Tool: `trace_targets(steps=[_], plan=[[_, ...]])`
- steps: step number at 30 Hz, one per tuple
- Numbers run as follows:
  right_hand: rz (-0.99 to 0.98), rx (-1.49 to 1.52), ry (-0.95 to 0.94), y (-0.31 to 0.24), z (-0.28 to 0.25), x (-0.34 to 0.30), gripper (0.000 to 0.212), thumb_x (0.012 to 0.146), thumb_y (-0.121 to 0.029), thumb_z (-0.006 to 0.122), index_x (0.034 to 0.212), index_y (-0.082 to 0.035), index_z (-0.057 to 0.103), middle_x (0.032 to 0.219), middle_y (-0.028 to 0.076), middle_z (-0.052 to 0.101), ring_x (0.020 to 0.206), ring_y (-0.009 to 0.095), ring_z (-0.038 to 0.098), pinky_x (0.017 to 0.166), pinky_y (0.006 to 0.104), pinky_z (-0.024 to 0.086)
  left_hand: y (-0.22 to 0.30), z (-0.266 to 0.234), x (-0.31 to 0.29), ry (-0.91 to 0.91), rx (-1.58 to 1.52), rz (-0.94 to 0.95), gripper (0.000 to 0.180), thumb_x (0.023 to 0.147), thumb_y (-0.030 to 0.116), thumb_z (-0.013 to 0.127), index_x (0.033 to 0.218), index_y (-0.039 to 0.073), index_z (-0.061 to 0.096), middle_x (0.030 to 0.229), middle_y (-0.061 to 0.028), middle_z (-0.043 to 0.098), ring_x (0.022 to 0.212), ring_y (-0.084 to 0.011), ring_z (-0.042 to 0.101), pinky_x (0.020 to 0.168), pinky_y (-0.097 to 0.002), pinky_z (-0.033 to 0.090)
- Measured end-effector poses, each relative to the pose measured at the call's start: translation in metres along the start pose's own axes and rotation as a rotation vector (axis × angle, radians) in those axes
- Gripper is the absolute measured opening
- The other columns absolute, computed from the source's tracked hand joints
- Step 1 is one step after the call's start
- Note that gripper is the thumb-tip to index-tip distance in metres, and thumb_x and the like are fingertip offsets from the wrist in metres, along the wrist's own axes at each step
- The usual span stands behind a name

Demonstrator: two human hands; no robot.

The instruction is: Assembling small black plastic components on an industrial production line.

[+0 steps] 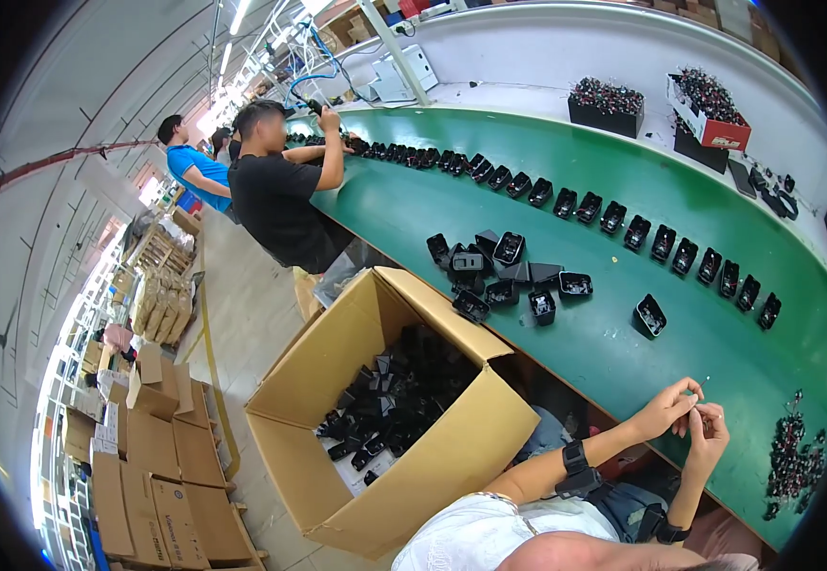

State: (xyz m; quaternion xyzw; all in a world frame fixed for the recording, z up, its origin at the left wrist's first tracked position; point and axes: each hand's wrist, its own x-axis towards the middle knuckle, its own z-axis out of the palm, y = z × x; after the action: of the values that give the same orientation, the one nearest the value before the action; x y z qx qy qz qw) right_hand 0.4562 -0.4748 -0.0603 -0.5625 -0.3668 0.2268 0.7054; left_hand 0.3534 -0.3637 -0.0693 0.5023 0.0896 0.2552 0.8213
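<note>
My left hand (669,407) and my right hand (706,436) meet over the near edge of the green table (575,357). Thumbs and fingertips are pinched together at one spot, and whatever lies between them is too small to make out. Right of them rests a tangled heap of small dark parts with red and black wires (792,462). Beyond the hands, a single open black plastic housing (649,316) lies tilted on the table. Further left, more black housings (508,249) sit in a loose cluster, some upright and some tipped over.
A long row of black housings (613,217) runs along the table. A big open cardboard box (285,400) of black parts stands against the table on my left. Two boxes of wired parts (607,100) sit on the back ledge. A co-worker in black (275,190) holds a tool farther along.
</note>
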Motion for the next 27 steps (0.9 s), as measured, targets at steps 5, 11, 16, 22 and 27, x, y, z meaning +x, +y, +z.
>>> trace_targets(steps=[5, 11, 16, 22, 27], plan=[[-0.038, -0.138, -0.029, 0.001, -0.010, -0.001, 0.004, 0.097, 0.004, 0.066, 0.100, 0.002, 0.066, 0.105, 0.004, 0.059, 0.085, 0.009, 0.057, 0.072, 0.0231, 0.046, 0.015, 0.002, -0.003, 0.059, 0.208, -0.025, 0.019, 0.108, 0.024, 0.053, 0.105, 0.005, 0.056, 0.073, 0.0003, 0.062, 0.057, -0.0059, 0.056, 0.051, -0.0209, 0.044], [0.040, -0.022, -0.045, 0.013, -0.036, -0.003, 0.004, 0.099, 0.002, 0.064, 0.101, 0.001, 0.062, 0.110, 0.006, 0.063, 0.090, 0.009, 0.057, 0.078, 0.0227, 0.046, 0.022, -0.001, 0.003, 0.114, 0.459, -0.031, 0.019, 0.103, 0.021, 0.061, 0.095, 0.004, 0.062, 0.074, -0.0041, 0.064, 0.059, -0.0105, 0.058, 0.055, -0.0271, 0.046], [0.082, -0.045, 0.080, 0.021, -0.060, -0.009, 0.001, 0.100, -0.001, 0.064, 0.101, -0.001, 0.064, 0.111, 0.004, 0.063, 0.091, 0.008, 0.057, 0.081, 0.0230, 0.049, 0.001, -0.012, 0.006, 0.182, 1.415, 0.341, 0.010, 0.091, 0.014, 0.068, 0.095, 0.005, 0.066, 0.104, -0.0133, 0.066, 0.099, -0.0264, 0.064, 0.081, -0.0422, 0.050], [0.091, -0.225, 0.219, -0.003, -0.043, -0.016, 0.005, 0.098, -0.002, 0.069, 0.102, 0.001, 0.069, 0.096, 0.001, 0.068, 0.083, 0.008, 0.062, 0.074, 0.0229, 0.051, 0.058, -0.027, -0.001, 0.288, 1.306, 0.679, 0.035, 0.078, 0.025, 0.081, 0.105, 0.006, 0.068, 0.118, -0.0148, 0.063, 0.117, -0.0375, 0.057, 0.102, -0.0494, 0.044], [-0.020, -0.426, 0.222, -0.006, -0.036, -0.016, 0.004, 0.091, 0.003, 0.073, 0.093, 0.001, 0.070, 0.089, 0.004, 0.070, 0.077, 0.009, 0.066, 0.065, 0.0227, 0.051, 0.075, -0.066, 0.002, 0.656, 1.620, 0.365, 0.097, 0.069, 0.047, 0.091, 0.143, 0.003, 0.047, 0.137, -0.0206, 0.050, 0.126, -0.0417, 0.047, 0.106, -0.0523, 0.040]])
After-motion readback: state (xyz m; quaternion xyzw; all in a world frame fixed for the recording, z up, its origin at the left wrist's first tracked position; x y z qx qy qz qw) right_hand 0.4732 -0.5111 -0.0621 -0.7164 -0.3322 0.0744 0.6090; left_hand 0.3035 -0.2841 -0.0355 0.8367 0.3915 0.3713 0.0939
